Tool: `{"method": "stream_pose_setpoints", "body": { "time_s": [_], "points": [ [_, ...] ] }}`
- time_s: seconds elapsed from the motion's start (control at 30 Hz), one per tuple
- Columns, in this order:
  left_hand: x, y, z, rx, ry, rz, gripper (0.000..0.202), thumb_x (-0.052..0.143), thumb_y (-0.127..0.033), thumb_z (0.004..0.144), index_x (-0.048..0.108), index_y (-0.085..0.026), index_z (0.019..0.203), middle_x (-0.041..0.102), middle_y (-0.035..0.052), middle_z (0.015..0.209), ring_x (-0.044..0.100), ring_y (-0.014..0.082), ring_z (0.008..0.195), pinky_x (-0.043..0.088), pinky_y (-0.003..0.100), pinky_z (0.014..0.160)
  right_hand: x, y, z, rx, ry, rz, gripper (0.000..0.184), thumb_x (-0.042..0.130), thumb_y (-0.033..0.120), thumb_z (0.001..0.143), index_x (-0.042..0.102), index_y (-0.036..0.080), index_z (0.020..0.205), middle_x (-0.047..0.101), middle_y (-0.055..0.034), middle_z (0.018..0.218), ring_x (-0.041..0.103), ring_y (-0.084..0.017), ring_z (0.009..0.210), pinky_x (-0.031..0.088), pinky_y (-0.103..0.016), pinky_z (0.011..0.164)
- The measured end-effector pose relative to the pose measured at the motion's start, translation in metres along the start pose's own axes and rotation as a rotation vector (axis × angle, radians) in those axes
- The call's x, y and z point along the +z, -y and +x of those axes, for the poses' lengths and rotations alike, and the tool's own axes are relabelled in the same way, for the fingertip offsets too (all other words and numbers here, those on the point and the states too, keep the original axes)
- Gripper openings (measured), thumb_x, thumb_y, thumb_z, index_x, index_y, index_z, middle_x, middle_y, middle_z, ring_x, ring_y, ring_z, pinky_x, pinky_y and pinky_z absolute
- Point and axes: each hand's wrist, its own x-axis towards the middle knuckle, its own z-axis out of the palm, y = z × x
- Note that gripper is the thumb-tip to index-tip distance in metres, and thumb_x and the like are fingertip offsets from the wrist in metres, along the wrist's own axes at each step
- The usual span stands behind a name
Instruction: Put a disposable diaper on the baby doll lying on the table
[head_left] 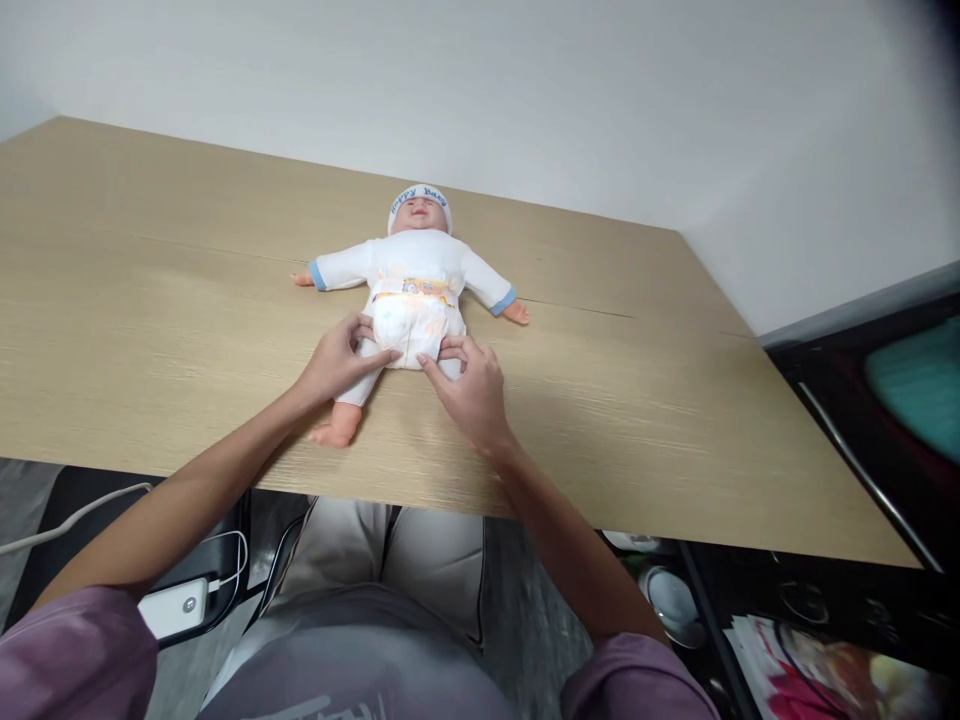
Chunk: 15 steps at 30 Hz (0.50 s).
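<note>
A baby doll (421, 252) in a white suit with blue cuffs lies on its back on the wooden table, arms spread, head toward the wall. Around its hips is a white diaper (411, 328) with an orange printed waistband. My left hand (345, 355) grips the diaper's left edge near the leg, thumb on the front and fingers at the side. My right hand (471, 388) pinches the diaper's lower right edge between thumb and fingers. One bare foot (337, 425) of the doll shows below my left hand; the other is hidden behind my right hand.
The wooden table (637, 420) reaches back to a pale wall. A white power bank (174, 608) with a cable rests on a black chair at lower left. Below the table's right end are a round lidded container (673, 600) and printed papers (825, 665). A black chair stands at right.
</note>
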Motion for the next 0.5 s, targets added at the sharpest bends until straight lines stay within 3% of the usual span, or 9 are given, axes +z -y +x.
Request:
{"method": "stream_pose_setpoints", "body": {
  "time_s": [0.1,0.2,0.37,0.5],
  "points": [
    [-0.003,-0.009,0.000,-0.007,0.114,0.064,0.045,0.090,-0.060,0.091,0.081,-0.020,0.111,0.082,0.0077,0.113,0.073,0.0286,0.106,0.055,0.041,0.095,0.000,0.003,0.001,-0.025,0.055,-0.060,0.027,0.078,0.053,0.106,0.075,0.027,0.098,0.087,-0.0065,0.100,0.069,-0.033,0.103,0.054,-0.049,0.100],
    [-0.004,-0.014,0.004,-0.103,0.188,-0.081,0.052,0.088,-0.064,0.092,0.084,-0.019,0.116,0.084,0.0112,0.121,0.075,0.0303,0.111,0.057,0.043,0.096,0.001,0.003,0.005,-0.016,0.100,-0.061,0.036,0.074,0.057,0.107,0.074,0.027,0.087,0.085,-0.0065,0.099,0.067,-0.032,0.100,0.054,-0.048,0.098],
    [-0.006,-0.018,0.008,-0.266,0.222,-0.401,0.061,0.095,-0.064,0.086,0.081,-0.018,0.123,0.085,0.0142,0.126,0.079,0.0296,0.109,0.061,0.041,0.093,-0.003,0.000,0.008,0.088,0.118,0.071,0.046,0.064,0.066,0.109,0.072,0.027,0.086,0.077,-0.0038,0.087,0.066,-0.029,0.095,0.056,-0.043,0.090],
    [-0.005,-0.021,0.006,-0.323,0.204,-0.493,0.061,0.100,-0.063,0.082,0.080,-0.017,0.116,0.086,0.0137,0.124,0.079,0.0277,0.105,0.062,0.040,0.092,0.000,-0.003,0.005,0.077,0.040,0.056,0.039,0.068,0.061,0.109,0.073,0.026,0.092,0.075,-0.0068,0.097,0.068,-0.030,0.104,0.059,-0.046,0.101]
  ]
}}
